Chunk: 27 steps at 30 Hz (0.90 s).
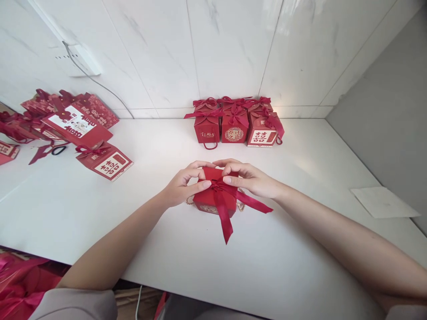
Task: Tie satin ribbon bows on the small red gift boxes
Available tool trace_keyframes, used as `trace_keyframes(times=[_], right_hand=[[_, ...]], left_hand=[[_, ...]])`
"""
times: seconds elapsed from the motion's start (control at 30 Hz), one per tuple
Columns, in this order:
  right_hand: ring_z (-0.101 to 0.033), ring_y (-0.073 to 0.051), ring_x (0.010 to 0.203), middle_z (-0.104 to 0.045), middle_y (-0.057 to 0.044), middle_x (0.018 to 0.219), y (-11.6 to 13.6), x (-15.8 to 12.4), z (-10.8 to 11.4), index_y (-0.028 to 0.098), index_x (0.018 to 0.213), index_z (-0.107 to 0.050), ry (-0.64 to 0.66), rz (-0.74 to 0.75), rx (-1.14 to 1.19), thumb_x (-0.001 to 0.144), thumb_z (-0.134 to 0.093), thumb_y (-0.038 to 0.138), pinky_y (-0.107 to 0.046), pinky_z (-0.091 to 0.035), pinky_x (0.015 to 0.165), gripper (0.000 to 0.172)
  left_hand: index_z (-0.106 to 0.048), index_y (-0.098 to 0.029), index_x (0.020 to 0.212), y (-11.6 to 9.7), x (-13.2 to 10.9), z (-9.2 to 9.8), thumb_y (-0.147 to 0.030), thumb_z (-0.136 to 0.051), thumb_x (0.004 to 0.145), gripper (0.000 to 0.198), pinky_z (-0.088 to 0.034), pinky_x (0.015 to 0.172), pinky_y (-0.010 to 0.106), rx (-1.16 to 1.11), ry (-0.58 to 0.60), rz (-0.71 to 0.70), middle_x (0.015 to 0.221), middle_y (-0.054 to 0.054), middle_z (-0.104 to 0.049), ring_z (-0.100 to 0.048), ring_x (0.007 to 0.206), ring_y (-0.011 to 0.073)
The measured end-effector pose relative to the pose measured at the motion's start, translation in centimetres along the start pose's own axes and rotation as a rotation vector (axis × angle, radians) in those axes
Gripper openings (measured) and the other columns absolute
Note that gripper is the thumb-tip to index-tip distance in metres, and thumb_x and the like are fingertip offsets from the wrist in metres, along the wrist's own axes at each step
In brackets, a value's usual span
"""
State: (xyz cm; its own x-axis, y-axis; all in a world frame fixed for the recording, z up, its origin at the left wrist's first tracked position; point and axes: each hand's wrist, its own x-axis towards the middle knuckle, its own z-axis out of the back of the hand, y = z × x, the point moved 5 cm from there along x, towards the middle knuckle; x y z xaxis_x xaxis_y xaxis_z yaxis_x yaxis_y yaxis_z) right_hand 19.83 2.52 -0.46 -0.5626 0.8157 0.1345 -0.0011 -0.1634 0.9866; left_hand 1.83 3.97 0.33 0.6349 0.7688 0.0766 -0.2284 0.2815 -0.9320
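Note:
A small red gift box sits on the white table in front of me, a gold pattern on its near side. A dark red satin ribbon is gathered at its top, with two loose tails hanging over the front and to the right. My left hand grips the box's upper left, thumb at the ribbon's centre and fingers at the back. From the right, my right hand holds the top the same way, its thumb beside the knot. Gold twisted cord shows at the box's side. The hands partly hide the lid.
Several ribbon-tied red boxes stand in rows against the tiled wall. At left, another red box lies near a pile of red gift bags. A white sheet lies at right; a cable runs down the wall.

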Motion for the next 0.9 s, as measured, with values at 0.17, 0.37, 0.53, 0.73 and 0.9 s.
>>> trace_keyframes(times=[0.17, 0.37, 0.53, 0.73, 0.9], right_hand=[[-0.057, -0.022, 0.113, -0.054, -0.005, 0.134, -0.1, 0.2, -0.2, 0.019, 0.074, -0.063, 0.022, -0.001, -0.018, 0.093, -0.056, 0.042, -0.039, -0.046, 0.095, 0.03], [-0.058, -0.02, 0.108, -0.053, -0.006, 0.133, -0.4, 0.2, 0.1, 0.018, 0.069, -0.059, 0.007, -0.009, 0.042, 0.093, -0.055, 0.044, -0.036, -0.047, 0.092, 0.036], [-0.054, -0.02, 0.114, -0.052, -0.005, 0.131, -0.4, 0.2, 0.4, 0.018, 0.069, -0.059, -0.032, 0.022, 0.034, 0.093, -0.055, 0.042, -0.036, -0.043, 0.096, 0.034], [-0.051, -0.02, 0.116, -0.05, -0.007, 0.125, -0.6, 0.3, 0.4, 0.018, 0.068, -0.058, -0.048, 0.012, 0.085, 0.091, -0.058, 0.045, -0.035, -0.044, 0.099, 0.036], [-0.045, -0.023, 0.125, -0.051, -0.006, 0.124, -1.0, 0.3, 0.6, 0.019, 0.067, -0.059, -0.05, 0.018, 0.074, 0.089, -0.059, 0.05, -0.038, -0.041, 0.103, 0.038]], left_hand=[[-0.053, -0.016, 0.062, -0.2, -0.2, 0.1, -0.037, -0.058, 0.089, 0.034, -0.05, 0.09, 0.038, 0.043, -0.084, 0.001, 0.133, 0.008, -0.052, -0.058, 0.112, 0.025], [-0.05, -0.017, 0.06, -0.7, -0.5, 0.1, -0.033, -0.056, 0.091, 0.036, -0.04, 0.105, 0.041, 0.207, -0.243, -0.084, 0.123, 0.007, -0.058, -0.055, 0.117, 0.0234], [-0.05, -0.018, 0.06, -0.9, -0.7, 0.0, -0.028, -0.055, 0.091, 0.033, -0.037, 0.108, 0.04, 0.29, -0.34, -0.167, 0.121, 0.006, -0.06, -0.054, 0.118, 0.0216], [-0.048, -0.017, 0.056, 0.6, -0.7, 0.0, -0.033, -0.058, 0.09, 0.039, -0.044, 0.1, 0.04, 0.091, -0.421, -0.13, 0.123, 0.007, -0.057, -0.059, 0.108, 0.0216], [-0.047, -0.017, 0.053, 1.6, -0.6, -0.5, -0.04, -0.058, 0.089, 0.044, -0.053, 0.081, 0.034, -0.166, -0.411, -0.02, 0.117, 0.008, -0.058, -0.054, 0.117, 0.0249]])
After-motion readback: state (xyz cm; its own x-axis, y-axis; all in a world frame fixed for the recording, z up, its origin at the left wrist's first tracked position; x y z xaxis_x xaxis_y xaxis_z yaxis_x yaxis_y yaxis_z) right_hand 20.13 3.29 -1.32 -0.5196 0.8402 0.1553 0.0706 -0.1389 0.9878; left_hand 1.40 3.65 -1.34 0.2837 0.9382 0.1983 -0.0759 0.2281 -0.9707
